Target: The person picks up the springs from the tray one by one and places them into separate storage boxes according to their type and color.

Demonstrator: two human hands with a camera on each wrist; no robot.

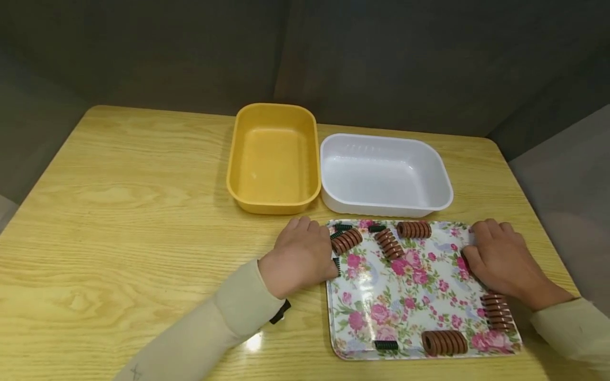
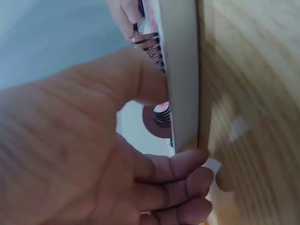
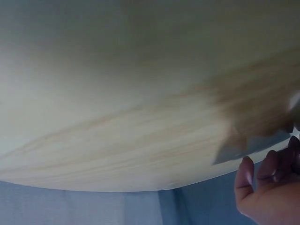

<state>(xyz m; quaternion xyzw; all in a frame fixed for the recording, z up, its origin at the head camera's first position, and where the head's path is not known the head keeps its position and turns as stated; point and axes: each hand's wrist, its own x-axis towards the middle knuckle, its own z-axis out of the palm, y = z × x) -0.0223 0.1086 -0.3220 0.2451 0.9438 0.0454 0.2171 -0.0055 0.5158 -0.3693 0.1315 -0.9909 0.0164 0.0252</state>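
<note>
Dark backdrop [image 1: 190,53], pale wooden surface [image 1: 119,238]. Item: yellow bin [image 1: 276,164] and, just beside it, white bin [image 1: 376,180], both at the far side. Item: flowered tray [image 1: 410,296], in front of the white bin, bearing five brown springs [image 1: 445,343] and several small dark springs [image 1: 386,345]. Item: left hand [image 1: 300,258], pinching the tray's left edge; right hand [image 1: 505,260], gripping the right. Step in hand, I judge: holding the tray for a move; whether it is lifted, I cannot tell. Next move seems to call for both ends level, lest springs roll.
</note>
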